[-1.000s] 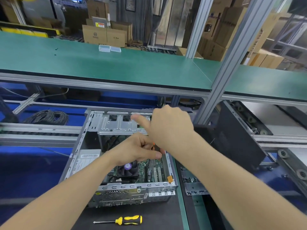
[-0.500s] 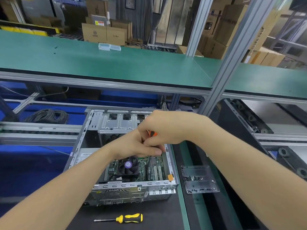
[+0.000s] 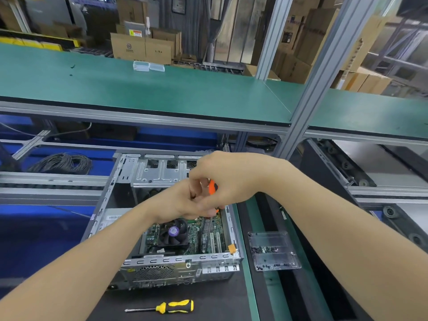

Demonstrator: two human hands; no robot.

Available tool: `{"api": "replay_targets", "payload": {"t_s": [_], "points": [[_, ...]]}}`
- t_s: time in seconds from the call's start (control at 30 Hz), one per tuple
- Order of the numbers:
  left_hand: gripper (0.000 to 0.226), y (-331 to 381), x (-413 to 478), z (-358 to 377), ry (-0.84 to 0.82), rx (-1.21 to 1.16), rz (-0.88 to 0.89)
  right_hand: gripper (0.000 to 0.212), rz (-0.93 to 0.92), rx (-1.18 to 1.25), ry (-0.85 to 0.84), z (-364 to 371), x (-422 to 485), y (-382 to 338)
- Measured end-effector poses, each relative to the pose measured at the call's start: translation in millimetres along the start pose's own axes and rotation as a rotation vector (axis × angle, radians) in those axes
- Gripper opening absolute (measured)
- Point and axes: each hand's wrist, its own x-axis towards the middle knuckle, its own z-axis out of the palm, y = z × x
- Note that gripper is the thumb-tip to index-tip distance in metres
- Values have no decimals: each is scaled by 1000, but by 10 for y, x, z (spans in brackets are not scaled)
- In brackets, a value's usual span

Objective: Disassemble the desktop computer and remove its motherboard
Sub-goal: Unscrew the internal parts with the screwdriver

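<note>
The right hand point(image 3: 222, 179) closes its grip round the orange screwdriver point(image 3: 212, 187); the left hand point(image 3: 178, 200) pinches it lower down. Its shaft points down at the motherboard point(image 3: 196, 235), inside the open computer case point(image 3: 176, 259) mid-desk point(image 3: 208, 304). 1 yellow screwdriver point(image 3: 173, 306) lies by the near edge.

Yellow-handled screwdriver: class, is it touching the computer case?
Apart. The head view shows a strip of bare black mat between the yellow-handled screwdriver and the rear of the computer case.

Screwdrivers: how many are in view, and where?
2. An orange-handled screwdriver, gripped by the left hand and right hand, stands over the motherboard inside the computer case; a yellow-and-black screwdriver lies on the black mat in front of it. Arms may hide others.
</note>
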Motion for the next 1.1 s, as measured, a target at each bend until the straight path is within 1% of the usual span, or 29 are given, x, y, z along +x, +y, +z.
{"api": "replay_targets", "payload": {"t_s": [0.03,0.07,0.1,0.13,0.17,0.2,0.23,0.27,0.3,0.37,0.4,0.43,0.47,0.57,0.63,0.7,0.73,0.8,0.83,0.9,0.97,1.0,1.03,1.1], "points": [[18,-6,-10,2,7,-7,8,47,89,-9,48,12,-3,-35],[11,-20,-17,5,13,-11,13,61,209,-44,120,38,8,-78],[11,-26,-20,15,32,-15,16,71,356,-86,191,69,43,-133],[24,-48,-8,25,53,-21,21,77,506,-104,244,110,95,-199],[32,-65,-1,42,68,-49,16,78,630,-97,266,161,149,-262],[33,-77,3,63,70,-71,29,71,695,-73,274,225,198,-316],[31,-69,-3,86,73,-82,48,54,701,-53,287,292,242,-346],[31,-60,-7,99,57,-84,71,35,678,-29,306,338,275,-362],[34,-59,-8,108,51,-69,91,20,652,1,321,358,282,-368],[38,-66,-20,77,42,-33,83,10,592,56,310,343,266,-337],[31,-80,-19,49,37,-30,59,7,547,68,280,317,252,-322],[17,-77,-23,28,32,-30,33,10,482,76,240,284,239,-306],[9,-74,-27,15,31,-26,16,11,401,97,205,263,219,-278],[24,-118,-36,-6,24,35,-14,16,193,179,127,184,102,-153],[36,-153,-50,-9,-4,65,0,24,95,170,95,150,56,-22],[27,-224,-40,-9,-5,102,-8,35,35,226,81,164,56,123],[25,-262,-39,-10,-16,120,-16,41,13,318,78,197,66,187],[24,-367,-35,-21,-28,140,-77,47,-27,591,92,312,94,277],[20,-402,-40,-21,-30,156,-105,47,-39,730,120,390,110,307],[24,-462,-45,-36,-24,176,-133,36,-51,926,190,585,159,347],[17,-508,-41,-30,-5,151,-114,17,-32,947,232,827,218,366],[16,-533,-38,-24,2,138,-112,11,-18,926,230,948,249,365],[20,-571,-34,-30,8,147,-130,13,3,919,216,1058,275,352],[37,-643,-32,-69,-1,216,-165,23,53,967,205,1225,319,337]]}}
